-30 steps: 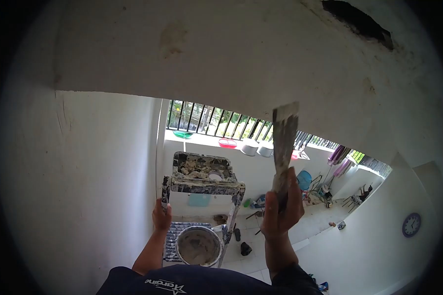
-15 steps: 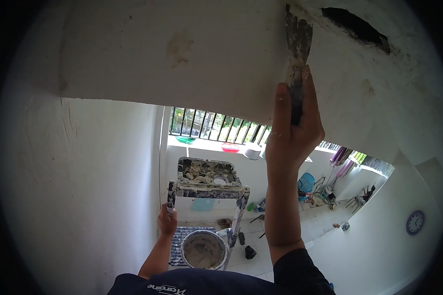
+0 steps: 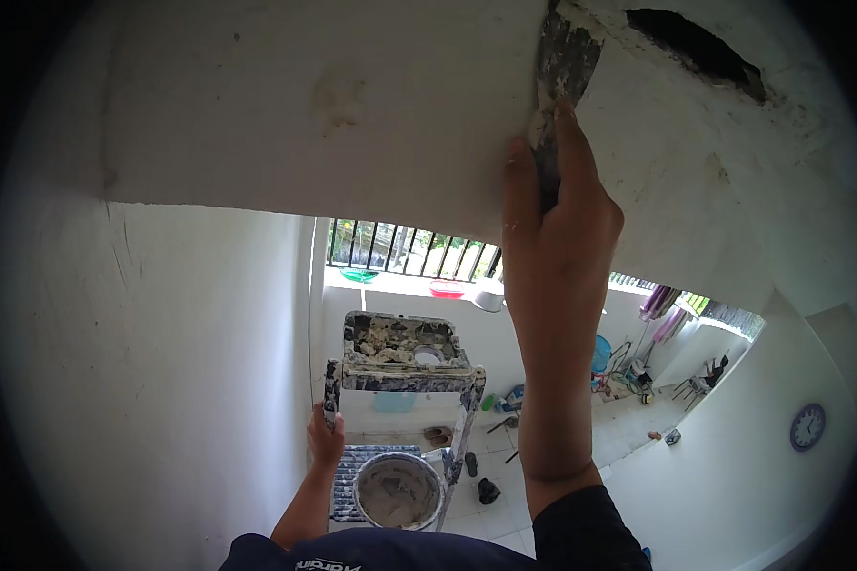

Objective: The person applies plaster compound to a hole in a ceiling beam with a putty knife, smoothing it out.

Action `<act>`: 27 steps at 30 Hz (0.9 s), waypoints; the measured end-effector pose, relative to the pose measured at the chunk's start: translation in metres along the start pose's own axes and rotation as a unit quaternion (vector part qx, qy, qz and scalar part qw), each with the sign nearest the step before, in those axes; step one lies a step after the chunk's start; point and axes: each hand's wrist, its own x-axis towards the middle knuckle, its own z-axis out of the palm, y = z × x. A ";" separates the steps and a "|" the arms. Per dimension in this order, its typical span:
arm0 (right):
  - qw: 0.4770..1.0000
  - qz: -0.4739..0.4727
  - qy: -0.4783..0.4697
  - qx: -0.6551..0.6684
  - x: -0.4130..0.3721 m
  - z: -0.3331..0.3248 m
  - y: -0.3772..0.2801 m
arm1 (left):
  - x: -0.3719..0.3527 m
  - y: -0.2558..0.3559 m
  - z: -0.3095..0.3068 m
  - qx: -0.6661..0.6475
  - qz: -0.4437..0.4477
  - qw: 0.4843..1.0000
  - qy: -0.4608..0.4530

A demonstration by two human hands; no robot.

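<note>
My right hand (image 3: 567, 209) is raised overhead, fingers wrapped around the handle of a putty knife (image 3: 569, 65). Its wide, plaster-smeared blade lies against the pale ceiling surface (image 3: 428, 105), left of a dark elongated hole (image 3: 700, 49). Lower down, my left hand (image 3: 325, 436) grips the side rail of a paint-spattered stepladder (image 3: 467, 419). On the ladder's top, a tray (image 3: 400, 344) carries lumps of putty. A round bucket (image 3: 398, 490) with greyish putty inside stands on a step below it.
A white wall (image 3: 190, 362) rises close on the left. Behind the ladder are a barred window (image 3: 414, 249) and a ledge with a red basin (image 3: 446, 288). Shoes (image 3: 438, 435) lie on the tiled floor far below. A round clock (image 3: 807, 427) hangs at right.
My right hand and the putty knife have moved slightly up and left, with the blade tilting more. My left hand stays on the ladder rail.
</note>
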 end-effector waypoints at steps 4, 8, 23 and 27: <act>1.000 0.007 -0.007 -0.028 -0.005 0.000 -0.003 | 0.000 0.005 -0.003 0.011 -0.012 1.000 -0.006; 0.998 0.032 -0.051 -0.032 -0.009 -0.013 -0.006 | 0.001 0.002 -0.002 0.014 -0.008 1.000 -0.007; 0.994 0.059 0.037 0.080 -0.025 -0.055 0.026 | -0.001 0.000 0.000 0.022 0.003 1.000 0.011; 0.996 0.003 0.027 0.080 -0.015 -0.035 0.028 | -0.001 0.008 -0.002 0.024 -0.005 1.000 0.005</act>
